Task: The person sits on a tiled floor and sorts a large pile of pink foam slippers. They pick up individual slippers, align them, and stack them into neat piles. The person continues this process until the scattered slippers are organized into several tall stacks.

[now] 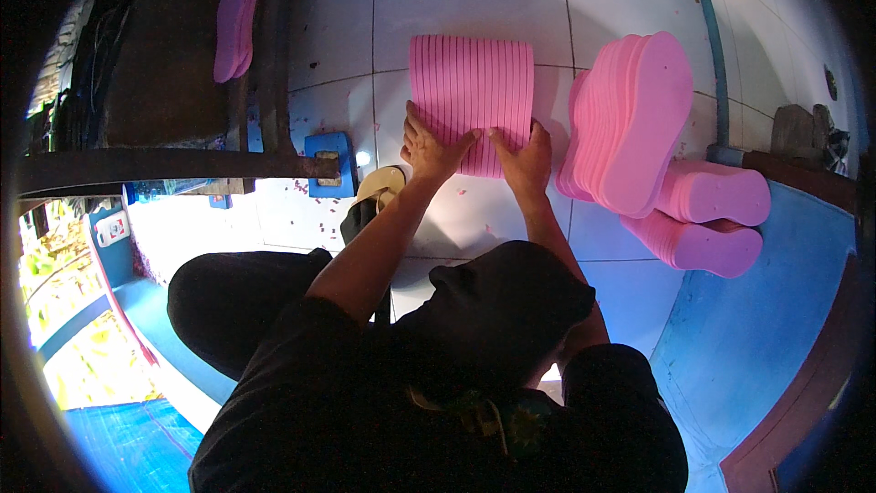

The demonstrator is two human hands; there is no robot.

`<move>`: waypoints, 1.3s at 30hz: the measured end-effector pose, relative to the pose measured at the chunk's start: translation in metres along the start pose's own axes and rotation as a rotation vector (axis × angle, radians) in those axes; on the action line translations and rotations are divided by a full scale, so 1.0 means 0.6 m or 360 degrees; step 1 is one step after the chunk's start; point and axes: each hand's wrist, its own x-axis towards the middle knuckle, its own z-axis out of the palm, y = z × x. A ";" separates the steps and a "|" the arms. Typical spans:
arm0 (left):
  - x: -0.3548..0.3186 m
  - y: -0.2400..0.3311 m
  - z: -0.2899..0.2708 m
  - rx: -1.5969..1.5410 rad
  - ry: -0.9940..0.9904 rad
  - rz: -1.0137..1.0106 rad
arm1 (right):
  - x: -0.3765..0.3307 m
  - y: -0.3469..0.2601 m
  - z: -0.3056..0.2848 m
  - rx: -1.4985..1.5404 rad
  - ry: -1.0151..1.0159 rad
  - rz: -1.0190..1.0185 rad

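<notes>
A row of pink foam shoe soles (pixel 470 82) is packed face to face on the tiled floor in front of me, dark lines marking the gaps between them. My left hand (pixel 433 148) grips the row's near left side, its thumb reaching over the top edges. On the opposite side, my right hand (pixel 526 160) clasps the near right part, thumb pointing inward. The two thumbs almost meet. Parts of the near soles are hidden beneath my hands. To the right leans a larger stack of pink soles (pixel 650 119), its outermost sole fully visible.
Two smaller sole bundles (pixel 712 194) lie beside a blue wall (pixel 757 310) at right. At left stands a dark metal frame (pixel 164 164), its foot by a blue block (pixel 343 184), with more soles (pixel 234 27) above. Pink scraps dot the floor near my sandal (pixel 379 184).
</notes>
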 end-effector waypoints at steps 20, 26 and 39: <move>0.023 -0.039 0.013 -0.0379 0.0158 0.0087 | 0.020 -0.067 0.007 -0.0342 -0.0019 0.0039; 0.022 -0.039 0.015 -0.0411 0.0231 0.0193 | 0.015 -0.062 0.012 -0.0346 0.0018 0.0014; 0.064 -0.085 0.035 -0.0995 0.0238 0.0226 | 0.017 -0.061 0.011 -0.0351 -0.0026 -0.0013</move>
